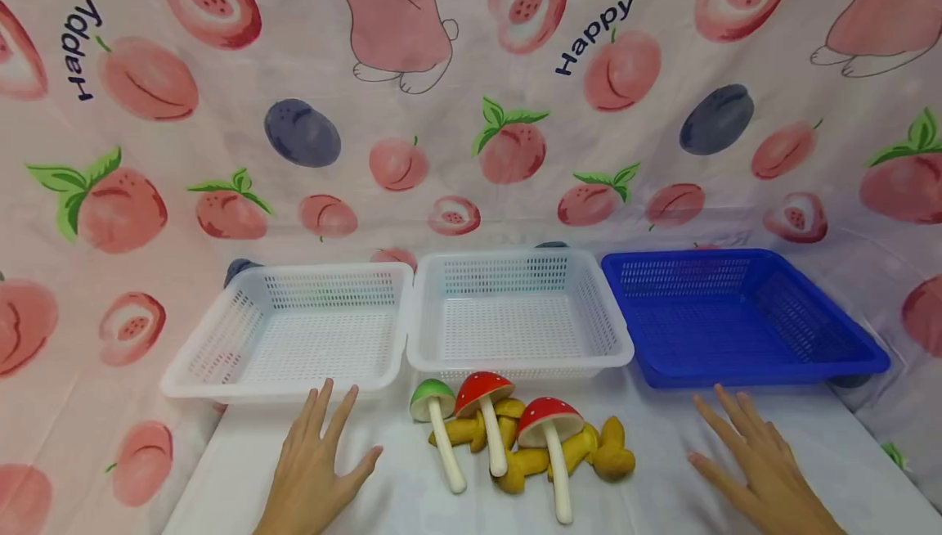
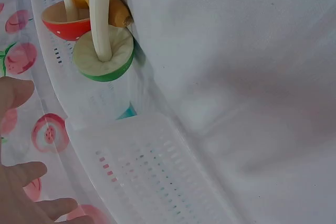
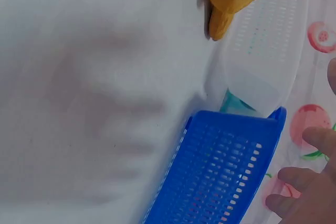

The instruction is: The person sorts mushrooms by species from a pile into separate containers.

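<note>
My left hand (image 1: pixel 312 465) is held with fingers spread in front of the left white basket, holding nothing. My right hand (image 1: pixel 761 465) is likewise spread, in front of the blue basket. Between the hands lies a pile of toy mushrooms. A green-capped mushroom (image 1: pixel 441 433) is on the left, nearest my left hand. Beside it are a red-capped mushroom (image 1: pixel 486 404) with white dots and a second red-capped mushroom (image 1: pixel 555 437). Several yellow-brown mushrooms (image 1: pixel 612 455) lie under and around the red ones, the rightmost nearest my right hand.
Three baskets stand in a row behind the mushrooms: a left white basket (image 1: pixel 280 389), a middle white basket (image 1: pixel 518 367) and a blue basket (image 1: pixel 765 375). A white cloth (image 1: pixel 412 510) covers the table. Behind hangs a pink fruit-print curtain (image 1: pixel 441 122).
</note>
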The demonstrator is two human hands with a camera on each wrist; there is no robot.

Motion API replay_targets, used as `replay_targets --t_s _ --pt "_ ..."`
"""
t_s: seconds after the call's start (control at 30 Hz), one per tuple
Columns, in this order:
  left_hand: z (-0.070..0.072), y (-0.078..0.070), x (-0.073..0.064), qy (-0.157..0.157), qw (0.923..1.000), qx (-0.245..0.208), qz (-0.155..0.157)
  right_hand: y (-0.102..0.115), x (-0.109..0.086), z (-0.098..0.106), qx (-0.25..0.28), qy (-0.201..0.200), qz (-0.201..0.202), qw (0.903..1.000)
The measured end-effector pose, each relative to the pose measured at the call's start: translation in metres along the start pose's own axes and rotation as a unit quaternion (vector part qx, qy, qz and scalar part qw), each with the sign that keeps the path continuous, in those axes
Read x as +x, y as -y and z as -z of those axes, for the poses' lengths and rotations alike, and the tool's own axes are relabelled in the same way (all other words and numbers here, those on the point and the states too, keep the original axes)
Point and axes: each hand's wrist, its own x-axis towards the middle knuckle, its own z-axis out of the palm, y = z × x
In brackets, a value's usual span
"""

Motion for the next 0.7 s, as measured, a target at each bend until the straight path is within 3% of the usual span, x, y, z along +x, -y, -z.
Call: replay_targets --t_s 0.13,0.37,0.6,0.7 --pt "0.0 -0.001 0.006 -0.003 0.9998 -0.022 0.001 0.01 0.002 0.003 0.028 0.008 -0.012 0.9995" --pt "-0.001 -0.002 0.018 0.015 0.9987 -0.048 0.012 0.033 0.005 0.004 0.026 0.03 -0.038 0.9985" --pt "-0.007 -0.004 0.03 0.025 0.9976 -0.063 0.01 0.05 0.008 0.002 0.047 -0.02 -0.009 0.9986" --pt "-0.01 -0.004 0.035 0.022 0.9973 -0.07 0.007 0.06 0.012 0.0 0.074 -0.02 -0.019 0.9969"
